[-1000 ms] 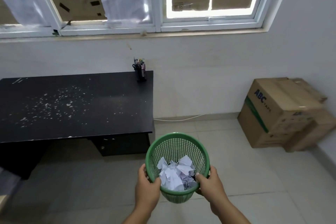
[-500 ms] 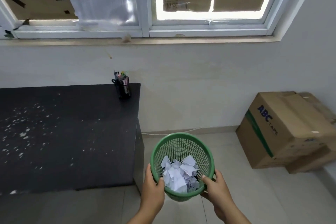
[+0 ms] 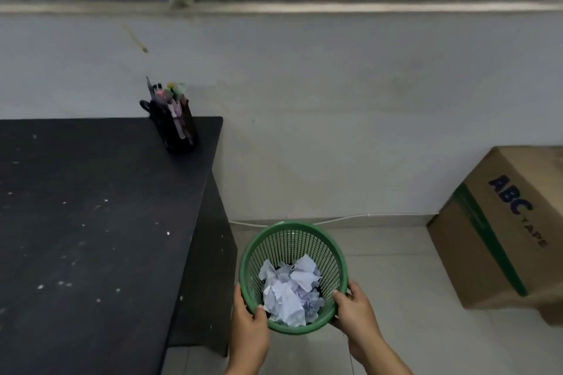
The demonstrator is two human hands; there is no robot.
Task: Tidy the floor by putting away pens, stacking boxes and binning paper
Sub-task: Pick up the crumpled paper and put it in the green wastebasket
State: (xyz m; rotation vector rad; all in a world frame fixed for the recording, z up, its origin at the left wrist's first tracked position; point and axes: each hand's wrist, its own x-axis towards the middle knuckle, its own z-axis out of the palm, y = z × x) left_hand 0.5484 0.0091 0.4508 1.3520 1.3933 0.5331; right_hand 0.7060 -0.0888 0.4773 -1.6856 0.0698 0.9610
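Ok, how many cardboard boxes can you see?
2: the ABC box by the right wall, and another box under or behind it, mostly hidden. More may sit out of view.

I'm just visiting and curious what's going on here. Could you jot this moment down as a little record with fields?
held item: green basket, rim in both hands
left hand: grip on near-left rim
right hand: grip on near-right rim
basket contents: crumpled paper
desk: black, left of basket
on desk: pen holder with pens, far corner
right side: cardboard box marked ABC
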